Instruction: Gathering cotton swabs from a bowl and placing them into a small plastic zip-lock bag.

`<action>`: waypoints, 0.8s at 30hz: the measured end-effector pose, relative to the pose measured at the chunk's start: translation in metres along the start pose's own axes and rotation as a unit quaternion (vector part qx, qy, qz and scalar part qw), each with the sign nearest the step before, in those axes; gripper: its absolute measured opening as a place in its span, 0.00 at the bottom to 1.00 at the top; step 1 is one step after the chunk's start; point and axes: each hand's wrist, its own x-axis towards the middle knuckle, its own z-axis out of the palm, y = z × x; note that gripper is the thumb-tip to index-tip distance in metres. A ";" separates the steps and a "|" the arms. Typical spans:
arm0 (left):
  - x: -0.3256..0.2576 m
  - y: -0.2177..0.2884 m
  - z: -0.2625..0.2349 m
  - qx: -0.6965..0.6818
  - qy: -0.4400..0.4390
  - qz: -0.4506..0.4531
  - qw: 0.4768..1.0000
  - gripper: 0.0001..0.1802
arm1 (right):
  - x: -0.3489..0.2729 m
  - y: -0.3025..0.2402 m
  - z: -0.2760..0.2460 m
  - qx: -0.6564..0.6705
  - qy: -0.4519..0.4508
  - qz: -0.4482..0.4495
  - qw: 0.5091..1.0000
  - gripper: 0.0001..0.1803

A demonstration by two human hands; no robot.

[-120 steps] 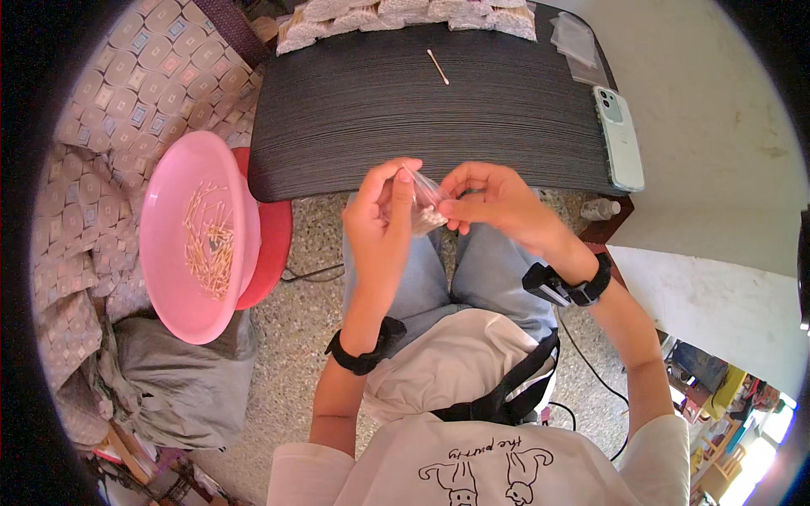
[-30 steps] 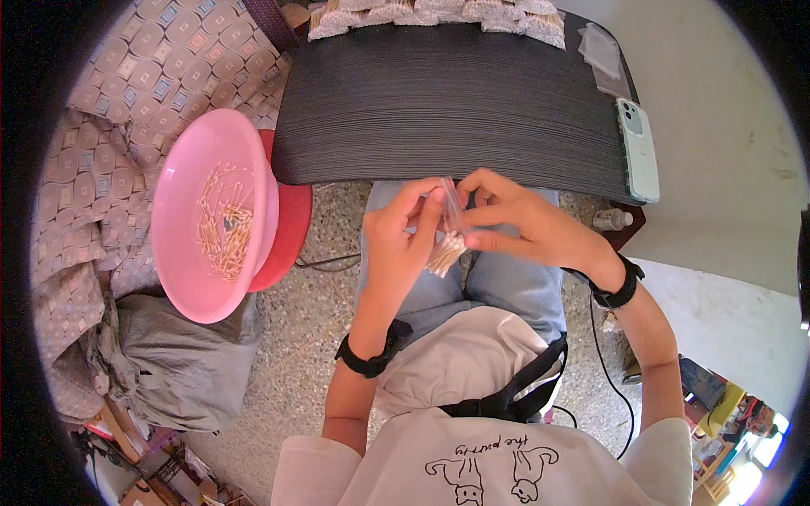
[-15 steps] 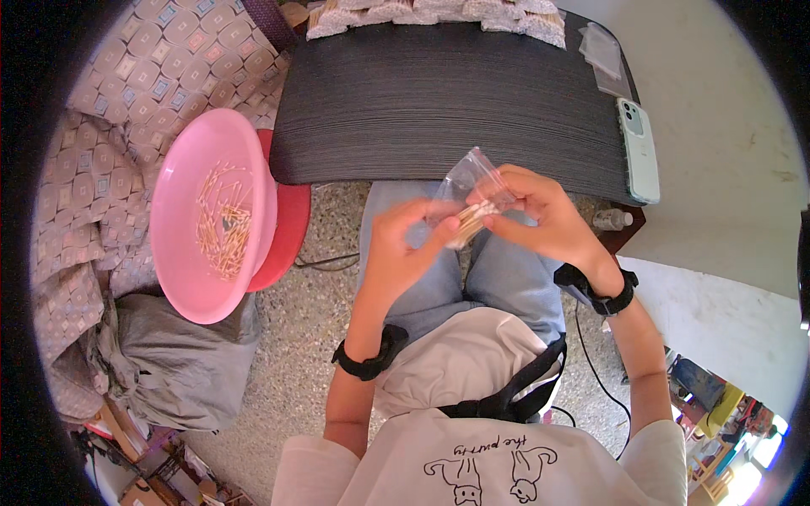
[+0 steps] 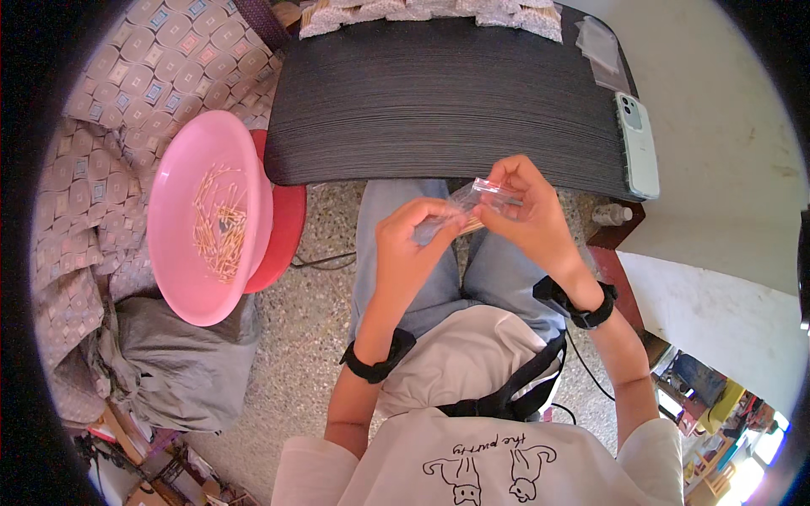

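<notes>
Above my lap, just off the table's near edge, both hands hold a small transparent zip bag. A bundle of cotton swabs shows low between my fingers, mostly covered by them. My left hand pinches the bag's left side between thumb and fingers. On the other side, my right hand is closed on the bag near its zip strip, thumb toward the swabs. Whether the swabs lie fully inside the bag cannot be made out.
A pink basin with loose cotton swabs sits on a red stool at left. Packed swab bundles line the far edge of the black table. Flat plastic bags and a phone lie at its right.
The bag has tipped and folded down, so its zip strip now sits lower, near my right fingers. My right hand has moved slightly left, and less of the swabs shows.
</notes>
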 end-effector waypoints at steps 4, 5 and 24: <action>0.003 0.008 0.011 -0.079 0.062 -0.076 0.992 0.06 | 0.004 -0.007 0.003 -0.021 0.019 -0.024 0.999 0.21; 0.005 0.013 0.012 -0.106 0.095 -0.101 0.985 0.07 | 0.005 -0.008 0.002 0.029 0.018 -0.007 0.999 0.22; 0.005 0.008 0.005 -0.022 0.121 -0.082 0.989 0.08 | 0.001 -0.010 0.003 0.046 0.022 0.043 0.998 0.08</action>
